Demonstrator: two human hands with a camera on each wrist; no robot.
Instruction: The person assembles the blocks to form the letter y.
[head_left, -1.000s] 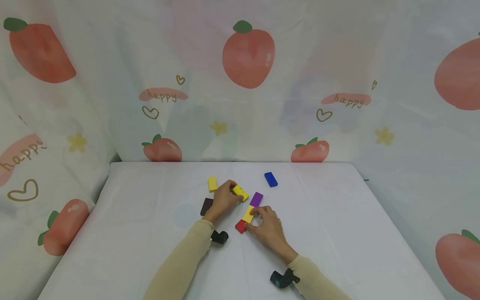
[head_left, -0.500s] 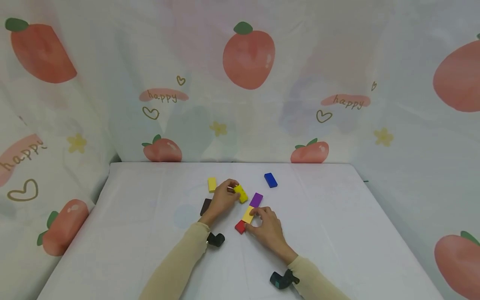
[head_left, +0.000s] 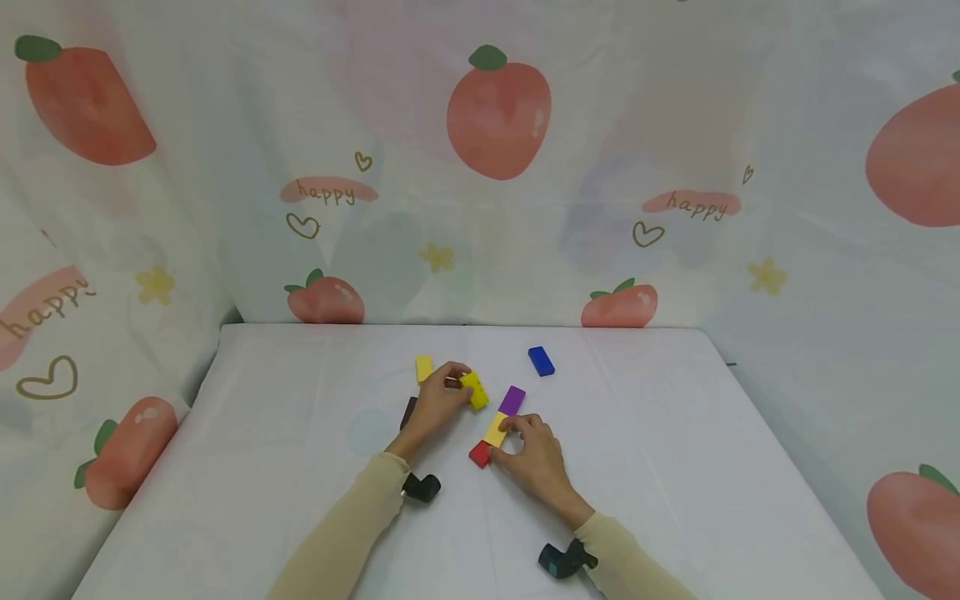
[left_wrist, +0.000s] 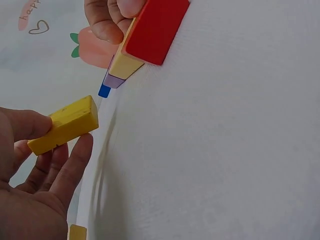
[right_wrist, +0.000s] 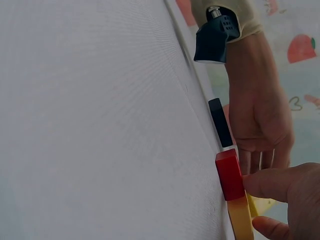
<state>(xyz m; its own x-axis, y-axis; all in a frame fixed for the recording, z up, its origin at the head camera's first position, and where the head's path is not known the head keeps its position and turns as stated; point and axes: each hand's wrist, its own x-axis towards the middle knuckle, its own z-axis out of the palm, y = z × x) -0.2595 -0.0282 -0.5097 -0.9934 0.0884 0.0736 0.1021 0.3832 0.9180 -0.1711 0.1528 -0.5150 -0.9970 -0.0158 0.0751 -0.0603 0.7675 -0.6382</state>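
A bright yellow block (head_left: 474, 390) with small dimples is pinched between the thumb and fingers of my left hand (head_left: 438, 402), held above the table. The left wrist view shows this yellow block (left_wrist: 67, 125) tilted over the fingertips. On the table lies a slanting row of a red block (head_left: 480, 453), a light yellow block (head_left: 495, 430) and a purple block (head_left: 512, 401), end to end. My right hand (head_left: 542, 460) rests at the row, thumb tip on the red block (right_wrist: 229, 175) and index fingertip on the light yellow block (right_wrist: 241, 220).
A blue block (head_left: 542, 361) lies toward the back right. Another yellow block (head_left: 424, 367) lies behind my left hand, and a black block (head_left: 408, 412) is partly hidden by it. White cloth covers the table (head_left: 675, 467); a printed curtain (head_left: 495, 250) stands around it.
My left hand has drawn back to the left, away from the purple block, and turned the bright yellow block more upright. The right hand and the row have stayed put.
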